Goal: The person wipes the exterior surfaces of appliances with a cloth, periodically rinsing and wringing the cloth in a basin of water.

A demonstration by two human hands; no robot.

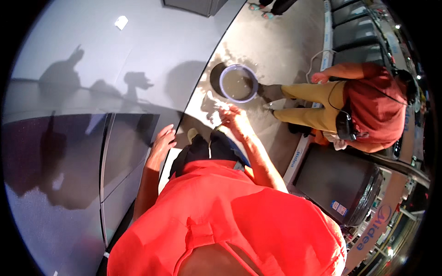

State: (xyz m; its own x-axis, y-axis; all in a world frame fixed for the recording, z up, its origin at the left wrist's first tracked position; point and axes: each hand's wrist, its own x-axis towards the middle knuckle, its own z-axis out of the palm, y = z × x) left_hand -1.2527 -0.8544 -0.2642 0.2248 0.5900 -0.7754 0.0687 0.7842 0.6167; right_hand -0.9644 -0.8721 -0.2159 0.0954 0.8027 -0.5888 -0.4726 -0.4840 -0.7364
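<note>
A: Hands at work beside a grey appliance panel (124, 152): left hand (162, 143) flat on its edge, fingers spread; right hand (231, 115) pinching a small pale cloth (220, 106).

B: And the bucket (238, 83)?

A: Round, pale-rimmed, holding murky water, on the floor just beyond the cloth. Wringing close over it would likely keep drips contained.
</note>
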